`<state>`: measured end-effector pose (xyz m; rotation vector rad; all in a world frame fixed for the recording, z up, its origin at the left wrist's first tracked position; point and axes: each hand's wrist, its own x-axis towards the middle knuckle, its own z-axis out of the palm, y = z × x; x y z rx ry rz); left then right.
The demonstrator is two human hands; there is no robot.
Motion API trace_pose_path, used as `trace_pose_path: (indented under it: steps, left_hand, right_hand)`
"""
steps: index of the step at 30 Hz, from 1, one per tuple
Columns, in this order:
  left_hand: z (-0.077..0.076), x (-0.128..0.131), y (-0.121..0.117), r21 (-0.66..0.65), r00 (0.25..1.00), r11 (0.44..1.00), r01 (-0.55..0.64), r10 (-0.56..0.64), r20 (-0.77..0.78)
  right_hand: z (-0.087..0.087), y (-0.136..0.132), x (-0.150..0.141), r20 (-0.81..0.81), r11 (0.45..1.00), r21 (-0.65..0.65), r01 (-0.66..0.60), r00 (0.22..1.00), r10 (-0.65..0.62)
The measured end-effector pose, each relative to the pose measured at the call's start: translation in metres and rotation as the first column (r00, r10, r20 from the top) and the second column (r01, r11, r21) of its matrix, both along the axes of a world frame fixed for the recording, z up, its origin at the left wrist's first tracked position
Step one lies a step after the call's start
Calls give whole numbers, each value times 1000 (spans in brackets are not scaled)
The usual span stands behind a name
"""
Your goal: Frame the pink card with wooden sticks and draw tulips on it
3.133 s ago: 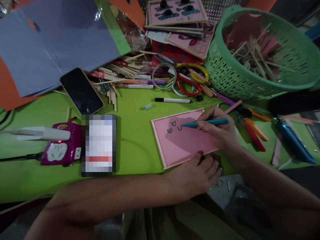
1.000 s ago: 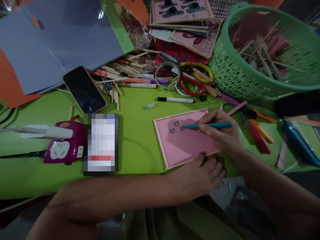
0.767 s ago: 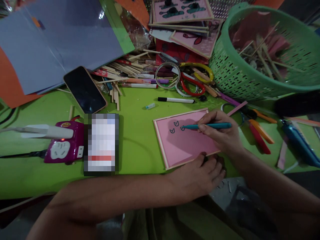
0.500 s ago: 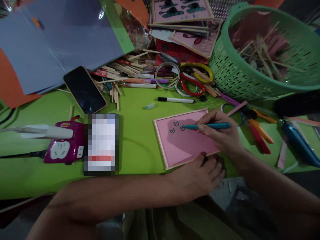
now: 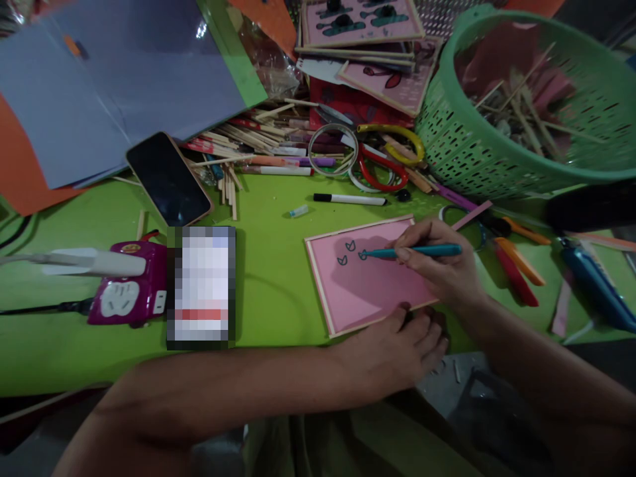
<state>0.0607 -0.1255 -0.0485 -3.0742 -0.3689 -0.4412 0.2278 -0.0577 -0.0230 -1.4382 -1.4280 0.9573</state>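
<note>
A pink card (image 5: pixel 362 291) framed with thin wooden sticks lies on the green table (image 5: pixel 268 265). My right hand (image 5: pixel 442 265) is closed round a teal marker (image 5: pixel 422 250), whose tip rests on the card beside three small drawn shapes (image 5: pixel 350 252). My left hand (image 5: pixel 392 348) lies at the card's near edge, fingers stretched out flat and pressing on it, nothing held in it.
A green basket (image 5: pixel 477 159) of sticks and pink scraps stands at the back right. Scissors (image 5: pixel 382 165), tape rings, pens and wooden sticks (image 5: pixel 248 142) litter the back. A phone (image 5: pixel 169 179), a purple power strip (image 5: pixel 126 291), paper sheets (image 5: pixel 109 86), more framed cards (image 5: pixel 362 26).
The third small shape on the card, an open curve three seconds ago, is now closed. Over the last second the marker tip and both hands barely moved.
</note>
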Motion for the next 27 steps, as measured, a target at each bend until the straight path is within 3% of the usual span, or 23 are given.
trace_pose_path:
  steps: [12,27]
  left_hand:
    - [1,0,1,-2,1000,1000,20,-20,-23]
    - [2,-1,2,-5,1000,1000,14,-14,-1]
  right_hand:
    - [-2,0,1,-42,999,38,-22,999,23]
    - [5,5,-2,-24,998,21,63,998,-63]
